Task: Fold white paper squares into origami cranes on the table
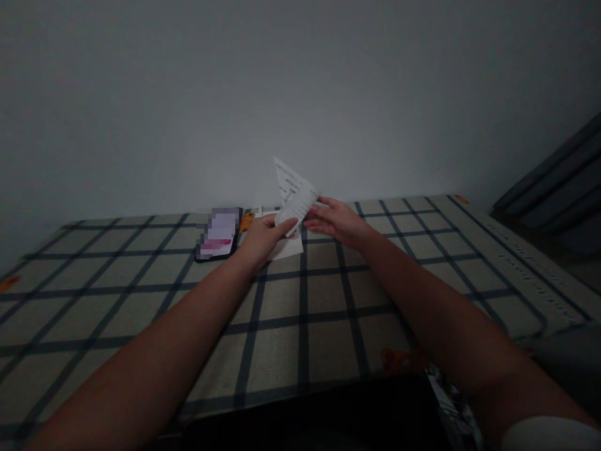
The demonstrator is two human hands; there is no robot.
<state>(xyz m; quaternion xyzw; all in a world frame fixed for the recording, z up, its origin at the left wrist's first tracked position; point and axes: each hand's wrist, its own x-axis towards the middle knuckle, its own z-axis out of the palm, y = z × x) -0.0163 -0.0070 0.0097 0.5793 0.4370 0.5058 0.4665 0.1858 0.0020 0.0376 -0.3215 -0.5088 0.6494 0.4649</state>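
Observation:
A folded white printed paper [293,191] is held up above the far part of the checked table [300,313]. My left hand [265,238] pinches its lower edge, thumb on top. My right hand [335,219] grips the paper's right side with curled fingers. Another white sheet [288,247] lies flat on the table beneath the hands.
A phone [219,233] with a lit screen lies left of the hands. Small orange-marked items [246,220] sit beside it by the wall. A dark object [310,413] fills the near edge. Grey fabric [554,181] is at the right.

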